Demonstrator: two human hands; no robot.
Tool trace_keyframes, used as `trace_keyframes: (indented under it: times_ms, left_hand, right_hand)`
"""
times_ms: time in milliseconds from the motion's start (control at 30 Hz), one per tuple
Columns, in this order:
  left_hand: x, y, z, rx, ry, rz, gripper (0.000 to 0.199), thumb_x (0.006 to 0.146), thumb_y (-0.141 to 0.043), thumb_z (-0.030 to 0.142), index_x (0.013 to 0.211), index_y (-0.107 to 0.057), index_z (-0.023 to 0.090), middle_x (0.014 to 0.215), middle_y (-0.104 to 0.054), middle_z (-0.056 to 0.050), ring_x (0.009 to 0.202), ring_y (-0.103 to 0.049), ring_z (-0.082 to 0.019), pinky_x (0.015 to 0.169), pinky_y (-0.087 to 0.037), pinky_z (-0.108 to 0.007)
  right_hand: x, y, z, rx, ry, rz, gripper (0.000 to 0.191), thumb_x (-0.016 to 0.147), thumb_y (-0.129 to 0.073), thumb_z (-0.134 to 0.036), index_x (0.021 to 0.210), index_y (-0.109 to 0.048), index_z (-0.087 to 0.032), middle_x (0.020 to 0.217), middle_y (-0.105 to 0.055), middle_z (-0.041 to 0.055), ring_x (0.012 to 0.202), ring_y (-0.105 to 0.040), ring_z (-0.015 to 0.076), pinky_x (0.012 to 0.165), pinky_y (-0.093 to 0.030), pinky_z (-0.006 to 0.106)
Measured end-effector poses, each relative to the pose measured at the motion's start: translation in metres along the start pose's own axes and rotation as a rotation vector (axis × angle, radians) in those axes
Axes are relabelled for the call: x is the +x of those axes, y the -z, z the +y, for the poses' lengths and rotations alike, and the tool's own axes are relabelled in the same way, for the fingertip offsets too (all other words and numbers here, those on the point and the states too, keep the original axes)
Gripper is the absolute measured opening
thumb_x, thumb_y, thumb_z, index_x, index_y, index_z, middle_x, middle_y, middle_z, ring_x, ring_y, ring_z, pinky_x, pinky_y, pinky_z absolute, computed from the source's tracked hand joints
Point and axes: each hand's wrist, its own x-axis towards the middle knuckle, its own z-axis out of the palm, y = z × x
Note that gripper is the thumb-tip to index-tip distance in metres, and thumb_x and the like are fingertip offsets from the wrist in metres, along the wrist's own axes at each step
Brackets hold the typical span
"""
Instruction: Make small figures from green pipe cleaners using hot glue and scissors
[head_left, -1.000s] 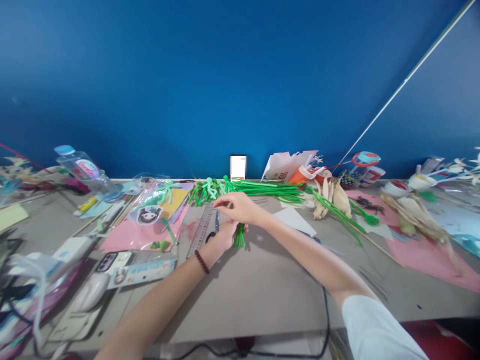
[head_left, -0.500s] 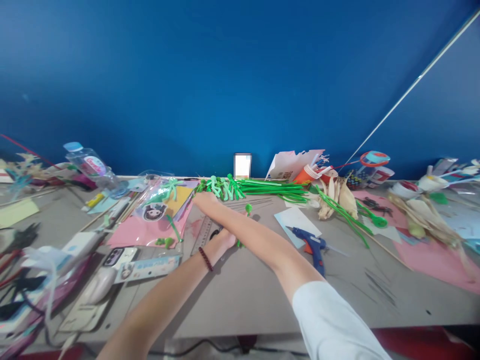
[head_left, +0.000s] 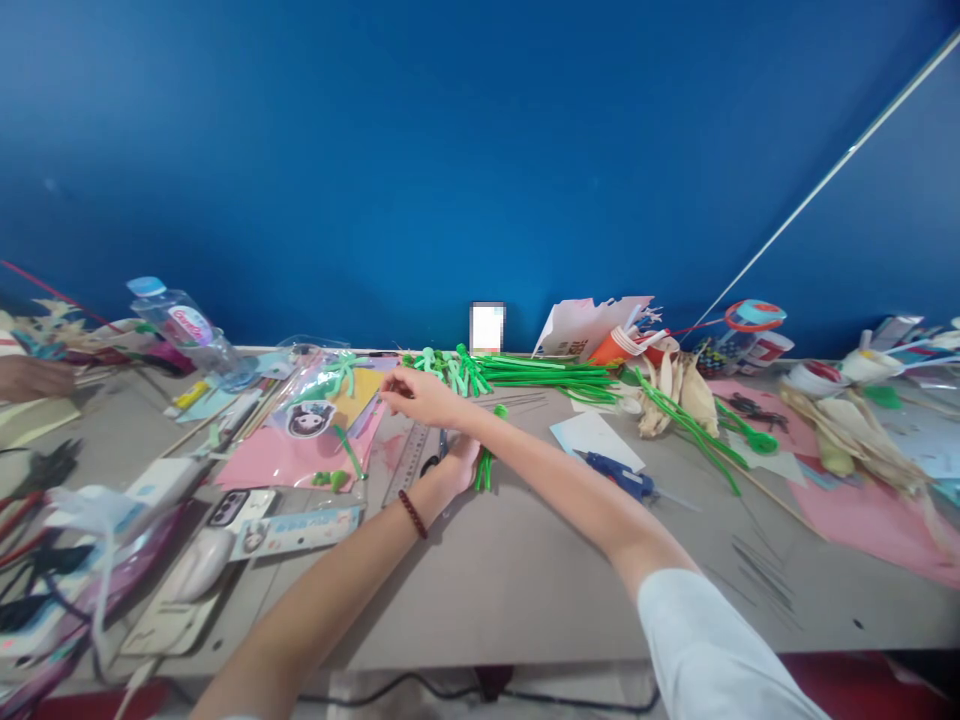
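Left hand (head_left: 463, 462) looks closed around green stems (head_left: 487, 472) showing at its three o'clock; the right hand (head_left: 414, 395), at its eleven o'clock, is loosely curled, whether holding anything I cannot tell. Because the right forearm (head_left: 555, 475) crosses over the stems, a brush could bend or loosen them.

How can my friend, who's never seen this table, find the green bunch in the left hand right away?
Below the big blue wall is a grey table. Near its middle is a dark red bracelet, with the left hand just beyond it. The green bunch poking out there is the held one; the long green stems behind lie on the table.
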Motion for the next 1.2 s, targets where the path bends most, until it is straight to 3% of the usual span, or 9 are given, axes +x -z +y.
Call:
trace_keyframes:
  times_ms: [100,200,367,600,700,900,1200]
  left_hand:
    - [0.000,-0.001,0.001,-0.020,-0.005,-0.064,0.017,0.060,-0.069,0.023,0.064,-0.054,0.017,0.051,-0.050,0.004,0.046,-0.046,-0.009,0.050,-0.040,-0.024]
    - [0.000,0.001,0.001,-0.040,-0.012,-0.126,0.021,0.061,-0.070,0.025,0.062,-0.051,0.017,0.052,-0.050,0.004,0.047,-0.045,-0.008,0.049,-0.039,-0.023]
    - [-0.004,0.002,0.003,-0.013,-0.004,-0.191,0.021,0.065,-0.071,0.029,0.068,-0.057,0.014,0.061,-0.054,0.002,0.053,-0.049,-0.009,0.056,-0.043,-0.023]
    - [-0.010,0.000,0.006,-0.050,-0.006,-0.098,0.022,0.064,-0.074,0.025,0.072,-0.058,0.014,0.060,-0.057,0.002,0.053,-0.052,-0.008,0.055,-0.043,-0.020]
    - [-0.011,0.000,0.006,-0.059,0.012,-0.100,0.024,0.063,-0.075,0.025,0.073,-0.057,0.014,0.060,-0.057,0.002,0.053,-0.054,-0.008,0.052,-0.042,-0.019]
    - [-0.011,0.001,0.005,-0.108,0.001,-0.135,0.027,0.062,-0.077,0.023,0.077,-0.056,0.015,0.064,-0.063,0.001,0.057,-0.060,-0.010,0.059,-0.046,-0.021]
    - [-0.012,-0.002,0.009,-0.095,-0.021,-0.150,0.024,0.063,-0.077,0.023,0.076,-0.058,0.015,0.070,-0.066,0.000,0.067,-0.064,-0.011,0.066,-0.048,-0.021]
  right_hand:
    - [-0.044,0.033,-0.006,0.211,-0.115,-0.065,0.018,0.082,-0.056,-0.030,0.092,-0.062,-0.016,0.072,-0.063,-0.0007,0.059,-0.055,0.0084,0.053,-0.043,0.019]
    - [-0.092,0.063,0.003,0.333,-0.265,-0.085,0.023,0.081,-0.058,-0.032,0.094,-0.065,-0.015,0.076,-0.067,0.0020,0.060,-0.059,0.0093,0.054,-0.046,0.020]
    - [-0.140,0.080,0.032,0.476,-0.427,0.115,0.033,0.076,-0.063,-0.039,0.099,-0.057,-0.015,0.083,-0.070,0.0066,0.069,-0.066,0.0150,0.055,-0.050,0.023]
    - [-0.141,0.065,0.050,0.333,-0.462,0.320,0.022,0.069,-0.067,-0.035,0.075,-0.059,-0.015,0.064,-0.064,-0.0002,0.053,-0.055,0.0094,0.044,-0.041,0.019]
    - [-0.141,0.066,0.052,0.268,-0.481,0.369,0.020,0.068,-0.065,-0.033,0.075,-0.065,-0.014,0.063,-0.062,-0.0015,0.049,-0.050,0.0073,0.046,-0.041,0.020]
    - [-0.144,0.070,0.055,0.205,-0.476,0.364,0.023,0.070,-0.064,-0.034,0.082,-0.068,-0.015,0.067,-0.065,0.0008,0.052,-0.053,0.0094,0.049,-0.044,0.022]
    - [-0.142,0.068,0.054,0.295,-0.472,0.482,0.023,0.066,-0.068,-0.037,0.075,-0.066,-0.015,0.068,-0.066,0.0025,0.054,-0.055,0.0108,0.047,-0.044,0.021]
